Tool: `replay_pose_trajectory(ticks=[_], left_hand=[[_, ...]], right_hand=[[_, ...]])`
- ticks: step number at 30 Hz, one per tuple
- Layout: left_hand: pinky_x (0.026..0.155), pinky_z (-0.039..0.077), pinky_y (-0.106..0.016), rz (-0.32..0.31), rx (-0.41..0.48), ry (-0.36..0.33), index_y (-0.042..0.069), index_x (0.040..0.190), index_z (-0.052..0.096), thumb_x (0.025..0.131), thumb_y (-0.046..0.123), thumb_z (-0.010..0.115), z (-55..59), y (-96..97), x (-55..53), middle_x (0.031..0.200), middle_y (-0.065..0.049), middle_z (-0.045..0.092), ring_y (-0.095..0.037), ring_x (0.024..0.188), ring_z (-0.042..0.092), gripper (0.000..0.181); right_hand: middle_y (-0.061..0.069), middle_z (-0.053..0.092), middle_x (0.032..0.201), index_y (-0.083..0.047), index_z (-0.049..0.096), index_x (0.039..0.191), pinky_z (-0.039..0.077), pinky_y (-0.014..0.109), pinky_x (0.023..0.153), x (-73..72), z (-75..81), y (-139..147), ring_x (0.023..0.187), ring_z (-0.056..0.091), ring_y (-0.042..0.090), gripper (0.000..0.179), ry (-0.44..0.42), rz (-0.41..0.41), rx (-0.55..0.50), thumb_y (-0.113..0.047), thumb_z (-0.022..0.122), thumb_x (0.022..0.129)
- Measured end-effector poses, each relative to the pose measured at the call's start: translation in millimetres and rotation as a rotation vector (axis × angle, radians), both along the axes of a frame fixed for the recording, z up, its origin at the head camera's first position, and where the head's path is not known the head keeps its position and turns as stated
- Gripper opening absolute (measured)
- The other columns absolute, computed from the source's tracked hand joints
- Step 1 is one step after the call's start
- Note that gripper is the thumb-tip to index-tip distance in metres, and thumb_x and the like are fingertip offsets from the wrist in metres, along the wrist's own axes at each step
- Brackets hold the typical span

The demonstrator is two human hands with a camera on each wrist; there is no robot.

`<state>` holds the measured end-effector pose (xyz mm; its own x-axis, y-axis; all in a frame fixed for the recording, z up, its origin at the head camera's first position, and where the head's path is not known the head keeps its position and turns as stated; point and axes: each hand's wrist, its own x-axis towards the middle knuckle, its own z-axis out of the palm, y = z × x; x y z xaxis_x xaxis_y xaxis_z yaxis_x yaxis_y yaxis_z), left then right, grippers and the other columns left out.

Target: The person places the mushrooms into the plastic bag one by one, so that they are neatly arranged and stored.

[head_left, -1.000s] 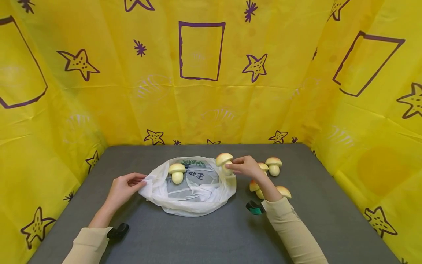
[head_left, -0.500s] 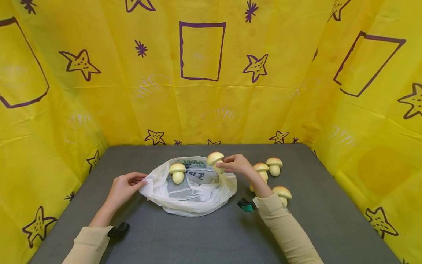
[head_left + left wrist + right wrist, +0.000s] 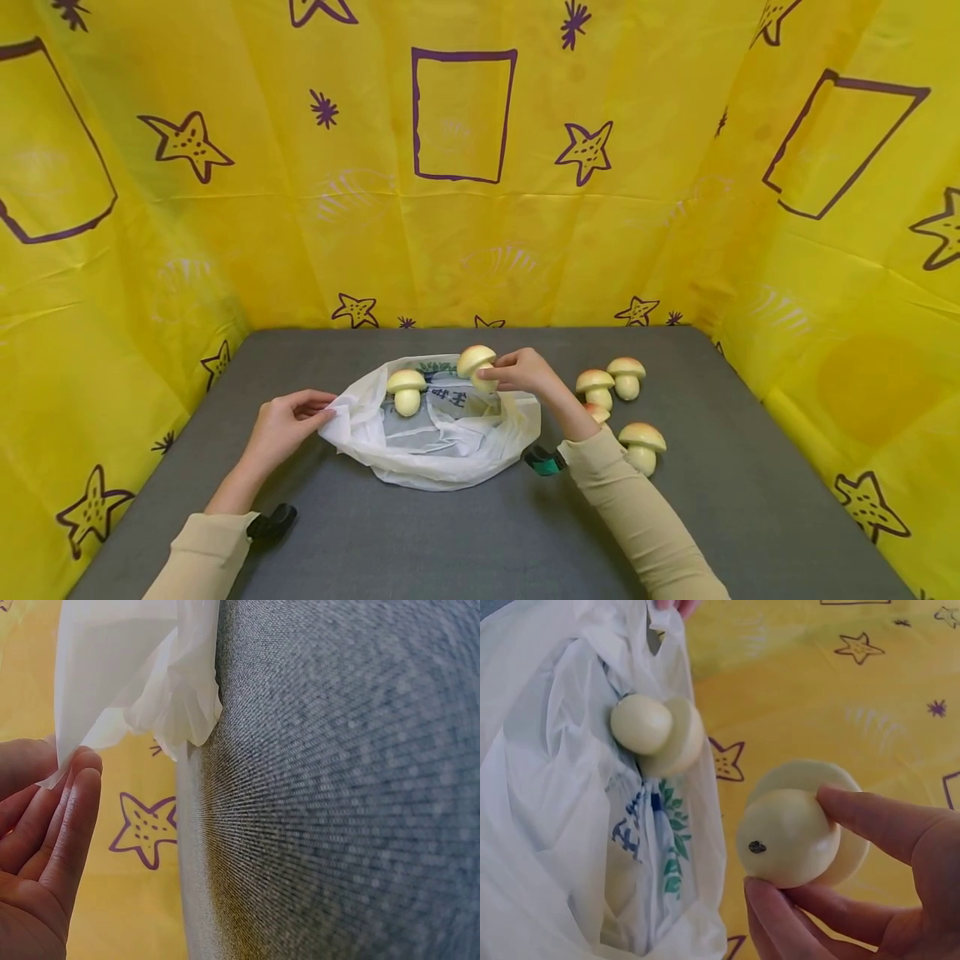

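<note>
A white plastic bag point(image 3: 442, 471) lies on the table with its mouth spread wide, and one toy mushroom point(image 3: 407, 393) rests inside at the left. The left hand point(image 3: 288, 427) pinches the bag's left rim between thumb and fingers; the left wrist view shows the thin plastic point(image 3: 112, 667) between the fingertips. Over the bag's back right part, the right hand point(image 3: 525, 372) holds a second toy mushroom point(image 3: 477, 362) by its stem, cap upward. In the right wrist view, thumb and fingers sit on either side of that pale stem point(image 3: 787, 836).
Several more toy mushrooms point(image 3: 642, 442) stand on the grey table point(image 3: 390, 550) to the right of the bag, one partly hidden by the right forearm. Yellow patterned cloth point(image 3: 465, 250) walls the table at the back and both sides.
The right hand has moved left with its mushroom, from the bag's right rim to above its opening. The left hand keeps its hold on the rim, and the bag stays put.
</note>
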<state>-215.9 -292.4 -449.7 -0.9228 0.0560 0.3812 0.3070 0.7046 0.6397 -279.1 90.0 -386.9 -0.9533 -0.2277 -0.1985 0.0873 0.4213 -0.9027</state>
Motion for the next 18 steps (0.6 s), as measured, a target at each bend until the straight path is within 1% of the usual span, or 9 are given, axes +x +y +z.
replay_pose_trajectory(ticks=[5, 15, 18], left_hand=[[0.059, 0.051, -0.016, 0.002, 0.004, 0.0, 0.013, 0.096, 0.073, 0.081, 0.018, 0.076, 0.1, -0.3, -0.1, 0.084, -0.003, 0.072, -0.001, 0.066, 0.062, 0.017], [0.06, 0.051, -0.016, 0.001, 0.0, -0.003, 0.013, 0.097, 0.073, 0.081, 0.018, 0.075, 1.7, 0.5, 0.5, 0.084, -0.002, 0.072, -0.001, 0.066, 0.061, 0.017], [0.06, 0.051, -0.017, -0.003, -0.003, -0.008, 0.013, 0.097, 0.073, 0.081, 0.018, 0.075, 0.8, 0.2, 0.8, 0.084, -0.002, 0.072, -0.001, 0.067, 0.061, 0.016]], right_hand=[[0.023, 0.059, 0.124, 0.008, 0.06, 0.12, 0.052, 0.041, 0.088, -4.0, -2.9, -8, 0.092, 0.069, 0.026, 0.056, -0.029, -0.021, 0.003, -0.027, 0.077, 0.079], [0.022, 0.065, 0.112, 0.007, 0.064, 0.115, 0.054, 0.041, 0.084, -12.2, -9.4, -28, 0.081, 0.071, 0.021, 0.053, -0.036, -0.043, 0.014, -0.029, 0.077, 0.078], [0.022, 0.066, 0.109, 0.008, 0.065, 0.113, 0.054, 0.041, 0.084, -13.5, -11.1, -33, 0.081, 0.071, 0.023, 0.051, -0.047, -0.046, 0.007, -0.028, 0.077, 0.079]])
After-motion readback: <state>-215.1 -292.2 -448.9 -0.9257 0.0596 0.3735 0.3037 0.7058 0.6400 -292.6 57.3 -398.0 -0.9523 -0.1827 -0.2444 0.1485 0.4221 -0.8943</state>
